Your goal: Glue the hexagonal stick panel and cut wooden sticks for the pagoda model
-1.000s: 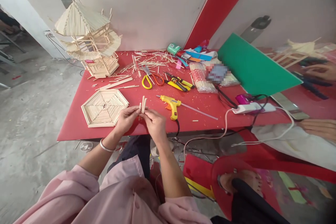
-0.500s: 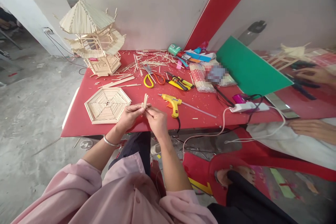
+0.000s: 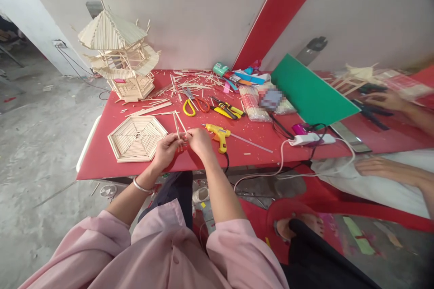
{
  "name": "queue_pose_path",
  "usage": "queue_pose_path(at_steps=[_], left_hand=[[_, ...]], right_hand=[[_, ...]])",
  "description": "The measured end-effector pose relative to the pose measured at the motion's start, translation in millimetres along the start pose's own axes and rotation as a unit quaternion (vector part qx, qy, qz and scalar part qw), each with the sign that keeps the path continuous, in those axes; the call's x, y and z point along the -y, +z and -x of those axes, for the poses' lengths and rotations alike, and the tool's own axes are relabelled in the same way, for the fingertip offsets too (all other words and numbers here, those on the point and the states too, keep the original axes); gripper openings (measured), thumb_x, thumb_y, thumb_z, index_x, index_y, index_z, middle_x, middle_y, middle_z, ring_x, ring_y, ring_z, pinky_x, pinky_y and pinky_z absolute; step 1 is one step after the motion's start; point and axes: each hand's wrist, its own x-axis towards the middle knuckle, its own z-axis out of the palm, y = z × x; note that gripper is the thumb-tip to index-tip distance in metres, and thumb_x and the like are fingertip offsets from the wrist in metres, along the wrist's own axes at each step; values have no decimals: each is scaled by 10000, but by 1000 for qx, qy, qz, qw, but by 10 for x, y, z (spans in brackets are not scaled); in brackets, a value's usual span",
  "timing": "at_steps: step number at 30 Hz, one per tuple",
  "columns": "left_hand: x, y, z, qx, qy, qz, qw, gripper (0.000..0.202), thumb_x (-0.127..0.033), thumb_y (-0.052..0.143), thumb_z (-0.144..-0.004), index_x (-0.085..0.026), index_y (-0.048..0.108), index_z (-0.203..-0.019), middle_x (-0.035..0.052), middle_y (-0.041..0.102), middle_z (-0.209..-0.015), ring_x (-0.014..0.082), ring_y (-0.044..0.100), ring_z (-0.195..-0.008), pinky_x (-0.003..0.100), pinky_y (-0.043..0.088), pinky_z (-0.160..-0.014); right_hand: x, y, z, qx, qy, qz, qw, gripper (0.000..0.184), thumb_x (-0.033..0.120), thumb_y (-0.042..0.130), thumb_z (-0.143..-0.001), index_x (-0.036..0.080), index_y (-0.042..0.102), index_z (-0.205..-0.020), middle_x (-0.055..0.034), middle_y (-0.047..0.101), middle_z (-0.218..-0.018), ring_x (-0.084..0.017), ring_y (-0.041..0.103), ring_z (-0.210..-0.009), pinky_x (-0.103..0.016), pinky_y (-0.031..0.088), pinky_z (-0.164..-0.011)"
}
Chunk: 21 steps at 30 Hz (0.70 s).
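Note:
Both my hands meet over the front of the red table (image 3: 101,162). My left hand (image 3: 166,150) and my right hand (image 3: 200,141) each pinch a few thin wooden sticks (image 3: 178,125), which now fan apart and point away from me. A flat hexagon of glued sticks (image 3: 137,137) lies just left of my left hand. The yellow glue gun (image 3: 219,135) lies just right of my right hand.
A stick pagoda model (image 3: 120,61) stands at the table's back left. Scissors (image 3: 193,104), yellow cutters (image 3: 228,109), stick packets (image 3: 252,101), loose sticks and a green board (image 3: 312,92) lie behind. A power strip (image 3: 312,138) with cables sits right. Another person's hands (image 3: 383,169) are at the right.
The sticks, held upright together before, have spread apart and tilted away from me. My hands have shifted slightly forward over the table, and the camera view has tilted a little.

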Motion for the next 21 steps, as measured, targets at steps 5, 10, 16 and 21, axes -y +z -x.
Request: queue_pose_path(at_steps=[5,10,16,21], left_hand=[[-53,-21,11,25,2,-8,1000,177,-333,688,-839,-169,745,-810,60,756,-808,182,706,-775,347,609,-781],[-21,-15,15,32,56,-54,996,175,-340,701,-838,-180,755,-793,45,750,-782,160,685,-737,291,578,-723],[33,-57,31,29,84,-72,993,150,-315,708,-822,-181,768,-793,45,758,-824,160,683,-771,270,559,-724],[33,-125,92,15,64,-121,990,122,-284,701,-800,-200,789,-793,21,750,-788,153,663,-715,256,539,-677]], right_hand=[[-26,-19,152,-31,9,-13,999,296,297,519,-970,173,744,-823,-101,738,-851,-193,626,-776,-272,394,-677],[43,-122,406,-75,-119,-253,957,335,473,568,-958,229,733,-1117,-66,724,-1052,-173,670,-895,-263,512,-755],[215,-113,403,-108,-155,-233,954,211,329,587,-964,223,770,-951,-62,739,-966,-175,693,-894,-276,529,-820],[248,-94,443,-80,-146,-152,974,198,310,589,-965,257,778,-989,-46,764,-985,-180,710,-890,-275,530,-814]])
